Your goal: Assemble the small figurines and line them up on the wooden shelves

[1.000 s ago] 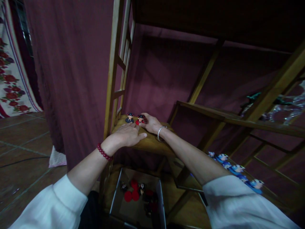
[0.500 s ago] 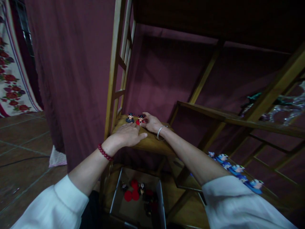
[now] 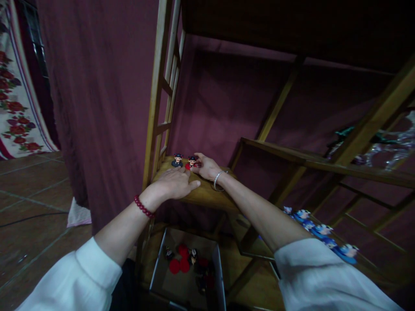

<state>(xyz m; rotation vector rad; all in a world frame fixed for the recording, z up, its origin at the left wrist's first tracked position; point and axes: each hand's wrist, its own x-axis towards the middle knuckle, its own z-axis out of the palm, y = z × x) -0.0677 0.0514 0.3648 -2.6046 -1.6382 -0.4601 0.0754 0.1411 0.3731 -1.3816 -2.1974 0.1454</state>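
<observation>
Two small figurines stand side by side on a wooden shelf. One is the dark-based figurine; to its right is the red-based figurine. My right hand, with a silver bracelet at the wrist, curls its fingers and thumb around the right side of the red figurine. In front of both, my left hand lies low over the shelf, fingers stretched forward and thumb apart. Its fingertips reach the figurines' bases; whether they touch I cannot tell.
Below the shelf sits an open box with several red and black figurines. Blue figurines line a lower shelf at right. The lattice side frame rises at left beside a purple curtain. Shiny ornaments rest on the right shelf.
Both hands and the figurines keep nearly the same places. Only a very slight shift of the whole view shows.
</observation>
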